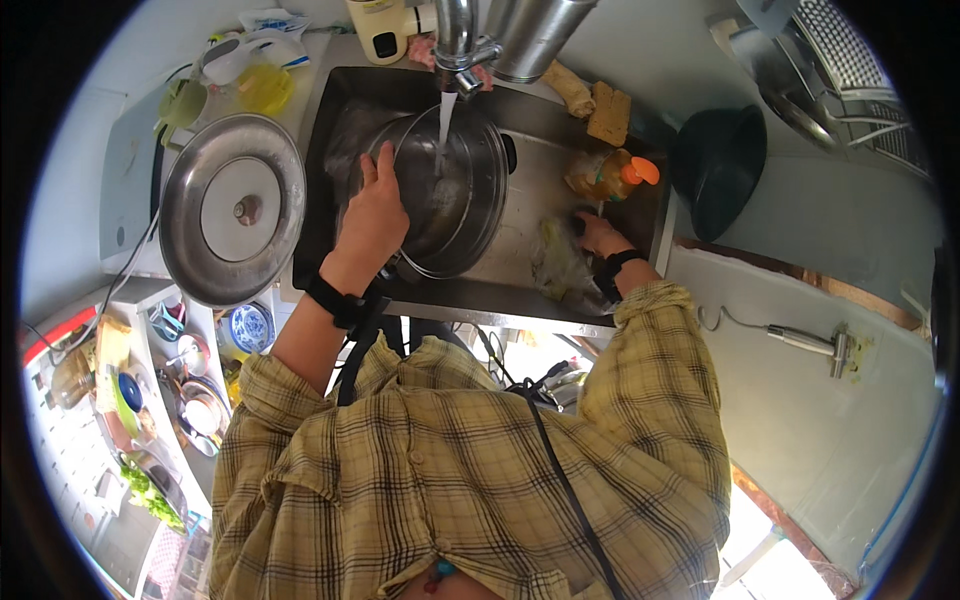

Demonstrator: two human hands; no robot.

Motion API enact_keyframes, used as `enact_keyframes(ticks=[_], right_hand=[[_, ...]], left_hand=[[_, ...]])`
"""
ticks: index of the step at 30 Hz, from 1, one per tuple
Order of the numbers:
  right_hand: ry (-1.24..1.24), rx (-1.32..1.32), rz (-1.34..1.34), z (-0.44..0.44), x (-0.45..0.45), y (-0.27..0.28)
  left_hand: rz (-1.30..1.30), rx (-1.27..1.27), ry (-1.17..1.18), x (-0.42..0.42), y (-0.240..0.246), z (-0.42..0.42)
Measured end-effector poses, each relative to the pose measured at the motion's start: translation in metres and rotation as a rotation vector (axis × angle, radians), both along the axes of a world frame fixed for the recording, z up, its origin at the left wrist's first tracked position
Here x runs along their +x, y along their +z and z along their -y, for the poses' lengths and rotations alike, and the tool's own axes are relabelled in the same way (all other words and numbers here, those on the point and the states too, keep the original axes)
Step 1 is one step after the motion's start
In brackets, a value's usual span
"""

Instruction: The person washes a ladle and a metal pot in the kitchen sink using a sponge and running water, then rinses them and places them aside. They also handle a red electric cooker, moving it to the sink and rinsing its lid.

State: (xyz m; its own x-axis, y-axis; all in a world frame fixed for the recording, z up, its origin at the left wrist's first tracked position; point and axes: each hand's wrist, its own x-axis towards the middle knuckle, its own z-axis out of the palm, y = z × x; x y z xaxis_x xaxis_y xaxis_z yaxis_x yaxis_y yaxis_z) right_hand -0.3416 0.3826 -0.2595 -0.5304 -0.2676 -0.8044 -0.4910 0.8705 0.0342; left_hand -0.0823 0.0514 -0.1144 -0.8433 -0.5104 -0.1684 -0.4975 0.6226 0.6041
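Note:
A round metal pot (487, 225) with dark handles sits in the left half of the steel sink (525, 150). Water runs into it from the faucet (457, 45). My left hand (375, 214) lies over the pot's left rim, two fingers stretched forward; its thumb side is hidden, so its grip is unclear. At the sink's right side, my right hand (602, 236) has its fingertips at a small dark thing (582, 220) that I cannot make out. Beside that hand lies a crumpled clear plastic bag (553, 259) with something yellow-green in it. An amber bottle (606, 176) with an orange pump top stands just beyond.
A wide steel lid (289, 191) rests on the counter left of the sink. Sponges (610, 112) line the back ledge, near a hanging steel cylinder (536, 37). A dark basin (720, 169) leans on the right wall. Dish shelves (202, 375) stand at the lower left.

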Motion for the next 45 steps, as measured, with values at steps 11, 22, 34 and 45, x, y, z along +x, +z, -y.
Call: enact_keyframes(ticks=[11,22,34,45], right_hand=[[0.82,-0.85,-0.569,0.091,0.048,0.082],[0.925,-0.587,-0.288,0.157,0.093,-0.031],[0.586,-0.5,0.256,0.139,0.171,-0.03],[1.275,-0.228,-0.555,0.141,0.094,0.015]], left_hand=[[0.077,-0.074,-0.023,-0.004,0.007,-0.012],[0.101,-0.164,-0.077,0.002,0.005,-0.028],[0.061,-0.159,-0.08,0.008,-0.007,-0.034],[0.069,-0.01,-0.054,0.017,-0.021,-0.01]])
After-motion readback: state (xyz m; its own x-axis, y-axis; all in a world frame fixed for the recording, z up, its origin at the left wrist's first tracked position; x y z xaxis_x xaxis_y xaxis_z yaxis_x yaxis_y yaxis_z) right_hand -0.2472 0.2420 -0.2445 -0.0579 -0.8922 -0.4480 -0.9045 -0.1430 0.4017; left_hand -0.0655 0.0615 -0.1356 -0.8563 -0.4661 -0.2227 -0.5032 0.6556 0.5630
